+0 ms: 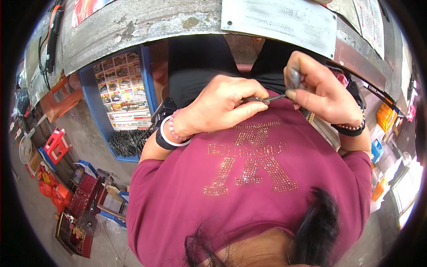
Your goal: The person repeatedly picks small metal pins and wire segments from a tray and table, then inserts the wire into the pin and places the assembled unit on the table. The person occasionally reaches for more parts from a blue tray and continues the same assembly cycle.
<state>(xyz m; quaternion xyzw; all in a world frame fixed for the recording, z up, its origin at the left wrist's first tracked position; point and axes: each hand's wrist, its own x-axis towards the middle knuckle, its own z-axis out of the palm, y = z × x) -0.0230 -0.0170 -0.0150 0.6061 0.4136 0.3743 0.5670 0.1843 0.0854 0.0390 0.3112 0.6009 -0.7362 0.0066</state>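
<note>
Both hands meet in front of my chest, above my lap. My left hand (229, 104) pinches a small, thin dark metal piece (262, 99) between thumb and index finger. Its slim end points toward my right hand (320, 91), whose thumb and curled fingers are closed right at that tip. Whether the right fingers grip this same piece or something finer is too small to make out. A grey patch covers the right index finger; I cannot tell if it is dirt or a covering.
Ahead runs a worn grey workbench edge (178, 31) with a pale metal plate (280, 24) on it. At left, a blue crate (86, 98) contains a printed sheet (122, 89) and many thin black pieces (129, 143). A red stool (57, 145) stands farther left.
</note>
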